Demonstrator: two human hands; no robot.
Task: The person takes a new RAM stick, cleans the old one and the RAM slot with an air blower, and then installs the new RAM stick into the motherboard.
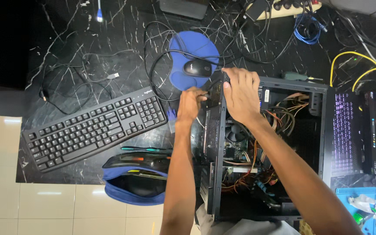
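Observation:
An open black computer case point(323, 130) lies on its side on a dark marble table, showing cables, a fan and a board inside. My right hand point(241, 93) grips the case's upper rear corner, fingers wrapped over the edge. My left hand point(191, 103) is at the back panel of the case, fingers closed on a small dark part there point(214, 89). What exactly the fingers pinch is hidden.
A black keyboard point(94, 126) lies to the left. A black mouse point(197, 67) sits on a blue pad point(188, 48). A blue bag point(138, 178) and a screwdriver point(142, 149) lie near the table's front edge. A laptop point(349, 130) is to the right, with loose cables at the back.

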